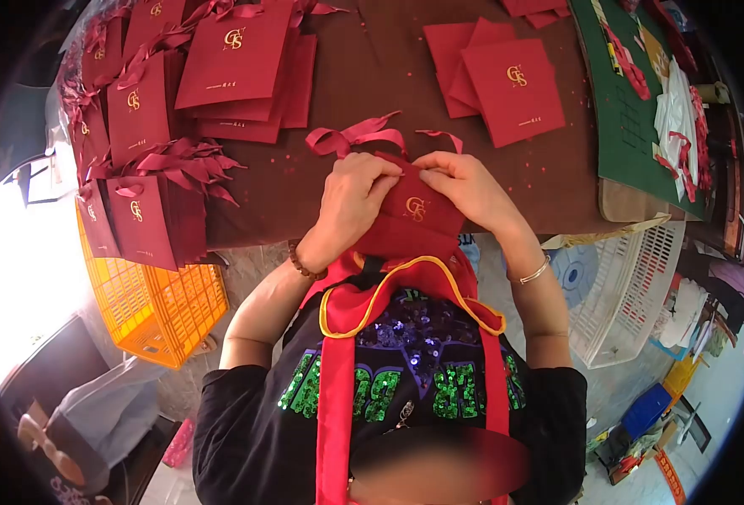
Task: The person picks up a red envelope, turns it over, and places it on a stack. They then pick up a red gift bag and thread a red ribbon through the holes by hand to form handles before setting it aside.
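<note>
In the head view, the left hand (353, 199) and right hand (466, 190) pinch the top of a red bag (427, 220) between thumbs and fingers, at the near edge of the brown table (364, 71); a red ribbon (365, 133) loops beyond the left hand.

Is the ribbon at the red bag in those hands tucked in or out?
Out: the ribbon loops beyond the left hand, past the top of the red bag.
</note>
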